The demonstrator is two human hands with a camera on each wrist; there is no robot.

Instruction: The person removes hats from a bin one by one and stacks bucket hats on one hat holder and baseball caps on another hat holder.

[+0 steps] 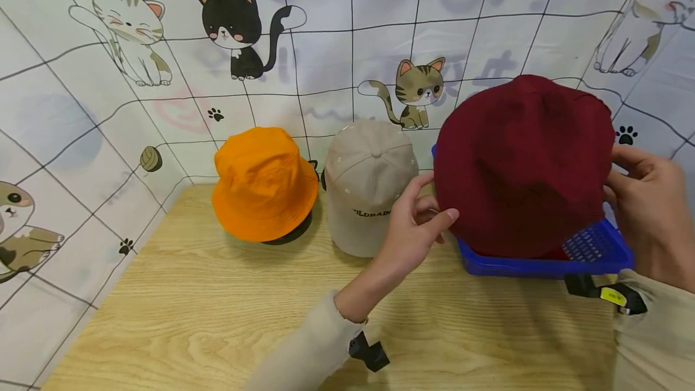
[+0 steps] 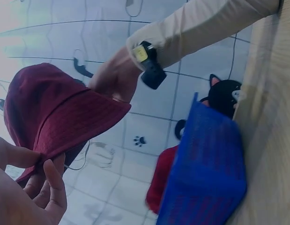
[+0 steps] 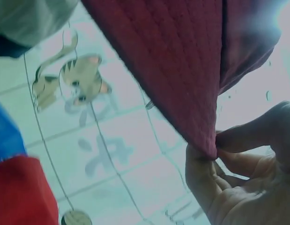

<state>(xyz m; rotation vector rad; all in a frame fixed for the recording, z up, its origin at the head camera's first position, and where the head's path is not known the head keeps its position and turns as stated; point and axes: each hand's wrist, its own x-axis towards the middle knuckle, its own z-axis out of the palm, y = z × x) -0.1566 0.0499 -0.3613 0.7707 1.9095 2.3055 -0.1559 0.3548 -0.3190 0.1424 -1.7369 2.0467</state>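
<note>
A dark red bucket hat (image 1: pixel 526 168) hangs in the air above a blue plastic basket (image 1: pixel 543 268), held by its brim on both sides. On the left edge of the brim, my left hand (image 1: pixel 415 222) pinches the cloth between thumb and fingers; the left wrist view shows this pinch on the hat (image 2: pixel 55 108) too. My right hand (image 1: pixel 654 204) grips the opposite edge, and in the right wrist view its thumb and fingers pinch the stitched brim (image 3: pixel 182 79). Something red (image 2: pixel 161 180) shows inside the basket, mostly hidden by its wall.
An orange bucket hat (image 1: pixel 263 186) sits at the left on the wooden table (image 1: pixel 217 318), with something dark under it. Beside it stands a beige cap (image 1: pixel 371 168) with dark lettering, close to my left hand. A cat-printed sheet (image 1: pixel 326 35) covers the wall behind.
</note>
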